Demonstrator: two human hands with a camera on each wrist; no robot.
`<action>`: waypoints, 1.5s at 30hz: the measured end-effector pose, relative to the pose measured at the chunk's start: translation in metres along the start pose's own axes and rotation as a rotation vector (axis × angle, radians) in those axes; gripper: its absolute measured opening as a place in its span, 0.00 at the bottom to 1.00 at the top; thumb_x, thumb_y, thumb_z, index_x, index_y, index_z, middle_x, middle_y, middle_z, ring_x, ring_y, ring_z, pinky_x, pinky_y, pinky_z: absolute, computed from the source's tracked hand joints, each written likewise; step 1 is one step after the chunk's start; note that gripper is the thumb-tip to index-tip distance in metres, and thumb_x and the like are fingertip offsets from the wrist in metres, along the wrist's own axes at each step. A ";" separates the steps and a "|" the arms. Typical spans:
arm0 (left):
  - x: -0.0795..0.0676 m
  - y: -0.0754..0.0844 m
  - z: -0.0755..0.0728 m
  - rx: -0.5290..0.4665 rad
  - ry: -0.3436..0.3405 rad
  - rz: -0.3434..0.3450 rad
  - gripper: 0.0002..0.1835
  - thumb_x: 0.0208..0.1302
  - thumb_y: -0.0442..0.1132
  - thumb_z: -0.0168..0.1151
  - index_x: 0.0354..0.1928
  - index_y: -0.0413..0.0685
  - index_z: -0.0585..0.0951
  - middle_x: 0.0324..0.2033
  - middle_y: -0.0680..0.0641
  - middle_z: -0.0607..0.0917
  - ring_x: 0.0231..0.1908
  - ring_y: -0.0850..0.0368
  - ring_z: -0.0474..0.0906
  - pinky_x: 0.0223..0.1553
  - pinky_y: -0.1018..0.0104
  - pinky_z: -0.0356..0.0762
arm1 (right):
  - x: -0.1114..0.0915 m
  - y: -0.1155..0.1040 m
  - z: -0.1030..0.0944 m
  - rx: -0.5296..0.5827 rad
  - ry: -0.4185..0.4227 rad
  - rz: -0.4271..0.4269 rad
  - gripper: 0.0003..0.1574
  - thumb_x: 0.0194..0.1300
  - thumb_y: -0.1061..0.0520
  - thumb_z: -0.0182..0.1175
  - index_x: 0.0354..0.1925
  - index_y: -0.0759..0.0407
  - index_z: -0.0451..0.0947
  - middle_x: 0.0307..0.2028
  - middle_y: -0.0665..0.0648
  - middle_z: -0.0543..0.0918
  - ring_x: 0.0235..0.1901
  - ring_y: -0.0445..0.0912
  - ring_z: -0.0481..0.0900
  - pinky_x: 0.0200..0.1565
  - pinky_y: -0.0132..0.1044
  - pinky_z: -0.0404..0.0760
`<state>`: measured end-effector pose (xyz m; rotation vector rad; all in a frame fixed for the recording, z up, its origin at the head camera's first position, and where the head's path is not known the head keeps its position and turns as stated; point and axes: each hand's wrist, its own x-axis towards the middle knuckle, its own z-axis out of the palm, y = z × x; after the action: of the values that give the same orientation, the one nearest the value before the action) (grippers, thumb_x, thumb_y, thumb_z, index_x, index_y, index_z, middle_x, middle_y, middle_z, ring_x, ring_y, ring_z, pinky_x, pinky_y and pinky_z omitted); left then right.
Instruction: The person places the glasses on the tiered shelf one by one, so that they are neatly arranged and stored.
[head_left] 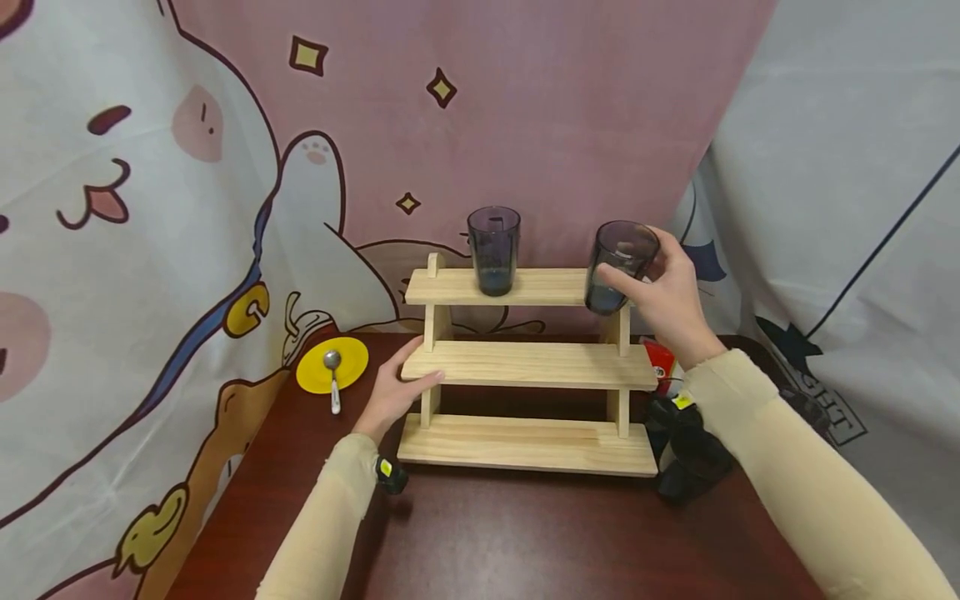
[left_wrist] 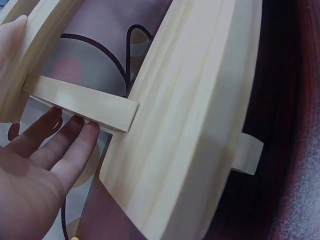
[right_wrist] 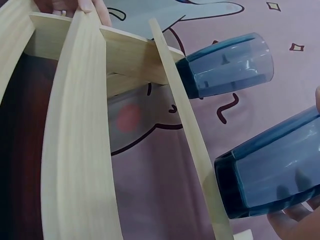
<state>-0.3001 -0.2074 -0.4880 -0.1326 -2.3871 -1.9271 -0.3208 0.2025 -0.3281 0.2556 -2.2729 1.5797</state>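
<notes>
A three-tier wooden display shelf [head_left: 528, 364] stands on the dark red table. My left hand [head_left: 390, 392] grips the left end of its middle tier, thumb on top; in the left wrist view the fingers [left_wrist: 75, 145] lie against an upright [left_wrist: 82, 100]. In my right hand [head_left: 671, 300] is a bluish-grey drinking glass [head_left: 618, 258], slightly tilted at the right end of the top tier. The right wrist view shows this held glass [right_wrist: 272, 165] with its base at the board's edge. A matching glass [head_left: 494, 250] stands upright on the top tier, left of centre.
On the table at left lies a yellow plate [head_left: 311, 371] with a spoon [head_left: 333, 379] on it. Black objects [head_left: 686, 454] and a red item [head_left: 660, 362] sit beside the shelf's right end, under my right forearm. A printed cloth [head_left: 570, 108] hangs close behind.
</notes>
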 end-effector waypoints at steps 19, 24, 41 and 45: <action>0.007 -0.015 0.000 0.041 0.018 0.037 0.44 0.58 0.51 0.82 0.76 0.69 0.72 0.75 0.53 0.71 0.75 0.49 0.63 0.74 0.43 0.63 | 0.037 -0.005 0.034 0.078 -0.086 0.070 0.56 0.67 0.39 0.72 0.82 0.47 0.54 0.72 0.58 0.70 0.69 0.50 0.71 0.69 0.50 0.72; 0.006 -0.013 0.000 0.029 0.010 0.025 0.44 0.60 0.49 0.81 0.77 0.68 0.71 0.77 0.53 0.69 0.77 0.50 0.60 0.75 0.43 0.60 | 0.046 -0.004 0.037 0.096 -0.125 0.097 0.57 0.67 0.41 0.72 0.82 0.47 0.53 0.72 0.58 0.70 0.69 0.51 0.72 0.69 0.52 0.73; 0.007 -0.014 -0.001 0.025 0.005 0.011 0.45 0.61 0.48 0.80 0.78 0.67 0.69 0.78 0.52 0.67 0.78 0.49 0.57 0.75 0.43 0.61 | 0.044 -0.007 0.044 -0.036 -0.113 0.068 0.64 0.64 0.31 0.70 0.84 0.46 0.47 0.76 0.58 0.67 0.72 0.53 0.69 0.71 0.53 0.71; 0.006 -0.015 0.000 0.033 0.020 0.035 0.43 0.59 0.49 0.81 0.76 0.70 0.72 0.76 0.54 0.70 0.76 0.50 0.61 0.74 0.43 0.64 | 0.040 -0.005 0.037 -0.033 -0.148 0.071 0.68 0.65 0.34 0.72 0.85 0.45 0.42 0.81 0.57 0.59 0.76 0.55 0.65 0.73 0.55 0.68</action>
<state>-0.3079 -0.2103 -0.5016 -0.1516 -2.3862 -1.8648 -0.3630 0.1683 -0.3197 0.2948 -2.4435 1.6048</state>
